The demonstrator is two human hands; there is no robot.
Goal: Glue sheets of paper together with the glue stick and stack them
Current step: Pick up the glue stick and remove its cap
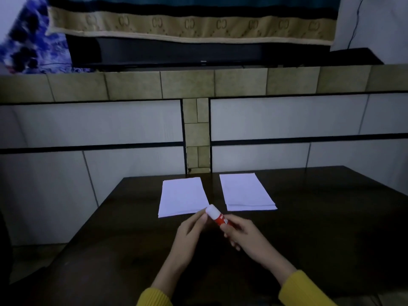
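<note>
While our right hand (240, 231) is gripping the red body of the glue stick (217, 215), our left hand (189, 230) is pinching its white cap (211, 210), just nearer us than the two paper piles (182, 196) (246, 191) on the dark table (320, 217).

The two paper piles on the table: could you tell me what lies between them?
Only bare dark table separates the left paper pile from the right paper pile, as the head view shows.
</note>
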